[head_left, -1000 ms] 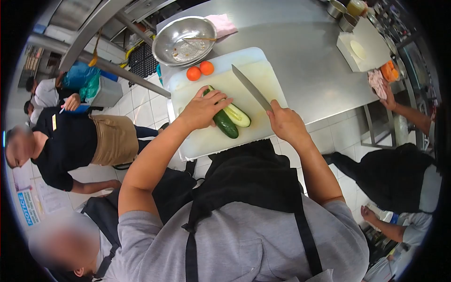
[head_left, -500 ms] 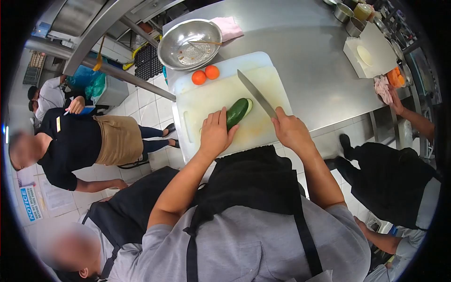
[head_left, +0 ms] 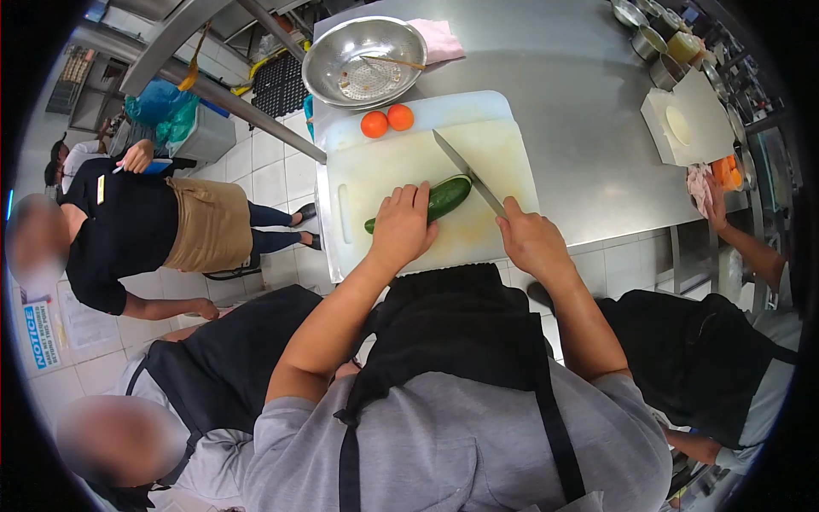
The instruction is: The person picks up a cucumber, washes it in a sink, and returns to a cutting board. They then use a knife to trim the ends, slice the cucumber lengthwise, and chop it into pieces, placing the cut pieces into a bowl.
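Observation:
A dark green cucumber lies slantwise on the white cutting board, a thin pale edge showing along its upper right side. My left hand is closed over its middle, hiding part of it; the narrow left end pokes out below the fingers. In my right hand is the handle of a kitchen knife. Its blade points up and left across the board, just right of the cucumber's right end. Two round orange-red tomatoes rest side by side near the board's far left edge.
Beyond the board stand a steel bowl with a thin stick in it and a pink cloth. A white box sits at the counter's right, near another person's hand. Co-workers stand close on both sides.
The cucumber has turned to lie flatter across the board, and its pale cut end no longer faces the knife as broadly. My left hand has shifted with it; the knife stays near its right end.

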{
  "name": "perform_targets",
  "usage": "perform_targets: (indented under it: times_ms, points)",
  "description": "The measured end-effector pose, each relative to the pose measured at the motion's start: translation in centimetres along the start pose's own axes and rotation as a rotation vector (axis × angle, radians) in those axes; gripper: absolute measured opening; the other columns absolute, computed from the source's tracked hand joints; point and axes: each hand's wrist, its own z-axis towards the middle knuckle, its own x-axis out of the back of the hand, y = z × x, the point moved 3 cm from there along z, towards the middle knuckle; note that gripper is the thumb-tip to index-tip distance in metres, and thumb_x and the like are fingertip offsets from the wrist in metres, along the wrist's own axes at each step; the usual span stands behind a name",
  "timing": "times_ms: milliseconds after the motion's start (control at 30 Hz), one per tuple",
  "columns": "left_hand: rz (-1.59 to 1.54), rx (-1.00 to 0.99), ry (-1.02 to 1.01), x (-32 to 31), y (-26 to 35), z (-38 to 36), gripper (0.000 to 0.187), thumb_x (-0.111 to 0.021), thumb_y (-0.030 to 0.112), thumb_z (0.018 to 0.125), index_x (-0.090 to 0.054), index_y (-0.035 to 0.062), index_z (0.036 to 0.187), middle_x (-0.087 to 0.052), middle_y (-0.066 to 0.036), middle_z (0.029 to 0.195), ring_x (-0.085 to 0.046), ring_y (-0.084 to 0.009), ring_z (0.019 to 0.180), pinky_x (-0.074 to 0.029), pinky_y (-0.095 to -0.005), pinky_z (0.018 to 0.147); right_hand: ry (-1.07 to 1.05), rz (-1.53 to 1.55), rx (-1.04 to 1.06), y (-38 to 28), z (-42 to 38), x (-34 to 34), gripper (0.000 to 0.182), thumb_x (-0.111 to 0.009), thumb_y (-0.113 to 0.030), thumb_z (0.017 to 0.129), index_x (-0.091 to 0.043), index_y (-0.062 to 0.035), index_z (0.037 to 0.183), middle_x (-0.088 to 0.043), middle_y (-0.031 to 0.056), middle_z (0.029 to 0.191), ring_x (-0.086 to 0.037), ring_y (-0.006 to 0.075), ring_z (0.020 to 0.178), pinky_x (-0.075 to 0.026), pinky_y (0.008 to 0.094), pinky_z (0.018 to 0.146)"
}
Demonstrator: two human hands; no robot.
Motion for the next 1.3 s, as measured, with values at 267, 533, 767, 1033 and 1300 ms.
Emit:
perform_targets:
  times_ms: [267, 533, 767, 1033, 1300]
  points:
    - [-0.031, -0.003, 0.036, -0.8, -0.4, 0.7, 0.062, -0.08, 0.022, 0.075, -0.058, -0.0027, 0.127, -0.062, -0.017, 0.111, -0.06, -0.0347, 0.103, -0.05, -0.0447, 0.09, -0.039, 0.005, -0.005, -0.3, -0.3, -0.3, 0.02, -0.052, -0.021, 0.103, -0.048, -0.0017, 0.107, -0.067, 0.0247, 0.071, -0.067, 0.0473, 0.071, -0.053, 0.0585, 0.067]
    - [-0.097, -0.071, 0.034, -0.7, -1.1, 0.9, 0.061, -0.083, 0.022, 0.073, -0.06, -0.0011, 0.124, -0.063, -0.016, 0.107, -0.062, -0.0348, 0.1, -0.051, -0.0439, 0.089, -0.094, 0.024, -0.039, -0.4, -0.5, -0.2, 0.021, -0.051, -0.021, 0.103, -0.049, -0.0004, 0.109, -0.068, 0.027, 0.074, -0.068, 0.0489, 0.073, -0.053, 0.0593, 0.069]
    - [-0.049, -0.064, 0.058, -0.7, -0.8, 0.7, 0.056, -0.082, 0.027, 0.075, -0.061, -0.0001, 0.119, -0.063, -0.015, 0.104, -0.062, -0.0341, 0.098, -0.051, -0.0435, 0.086, -0.093, 0.029, -0.04, -0.4, -0.5, -0.2, 0.022, -0.051, -0.021, 0.104, -0.048, -0.0005, 0.109, -0.068, 0.0266, 0.074, -0.068, 0.0488, 0.073, -0.053, 0.0596, 0.069]
    - [0.049, -0.049, 0.184, -1.0, -0.3, 0.5, 0.054, -0.083, 0.04, 0.078, -0.063, 0.0031, 0.112, -0.061, -0.011, 0.096, -0.063, -0.0297, 0.089, -0.052, -0.041, 0.076, -0.065, 0.025, -0.024, -0.4, -0.7, -0.1, 0.021, -0.052, -0.022, 0.103, -0.048, -0.0014, 0.107, -0.067, 0.0257, 0.072, -0.067, 0.0486, 0.072, -0.053, 0.0593, 0.067]
    - [0.029, -0.07, 0.173, -1.0, -0.6, 1.0, 0.05, -0.083, 0.038, 0.076, -0.062, 0.0033, 0.105, -0.06, -0.009, 0.091, -0.062, -0.0267, 0.086, -0.051, -0.0387, 0.075, -0.109, 0.051, -0.053, -0.4, -0.2, 0.3, 0.021, -0.052, -0.022, 0.104, -0.047, -0.0017, 0.106, -0.066, 0.0258, 0.071, -0.066, 0.0494, 0.071, -0.052, 0.0594, 0.066]
